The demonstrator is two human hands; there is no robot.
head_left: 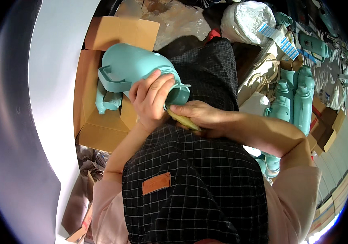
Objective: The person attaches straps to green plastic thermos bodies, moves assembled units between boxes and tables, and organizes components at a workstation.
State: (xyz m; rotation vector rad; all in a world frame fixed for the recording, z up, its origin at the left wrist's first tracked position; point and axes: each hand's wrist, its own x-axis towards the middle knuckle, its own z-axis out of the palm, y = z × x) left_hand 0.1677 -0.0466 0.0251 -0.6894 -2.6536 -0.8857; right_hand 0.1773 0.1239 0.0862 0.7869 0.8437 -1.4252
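Note:
A large mint-green thermos jug (pixel 137 61) lies tilted across my lap, its side handle to the left and its open mouth (pixel 178 95) facing right and toward me. My left hand (pixel 151 95) wraps round the jug's neck, fingers over the top. In my right hand (pixel 200 116) is a flat, elongated yellowish thing (pixel 184 120), held close against the lower rim of the mouth with the thumb along it. I cannot make out exactly what the yellowish thing is; the fingers hide part of it.
An open cardboard box (pixel 100 130) stands at the left with smaller mint-green parts (pixel 108 99) inside. Several mint-green thermos bottles (pixel 302 105) stand at the right, beside another cardboard box (pixel 328 126). A white sack (pixel 248 22) sits at the far right. A pale panel (pixel 56 81) borders the left.

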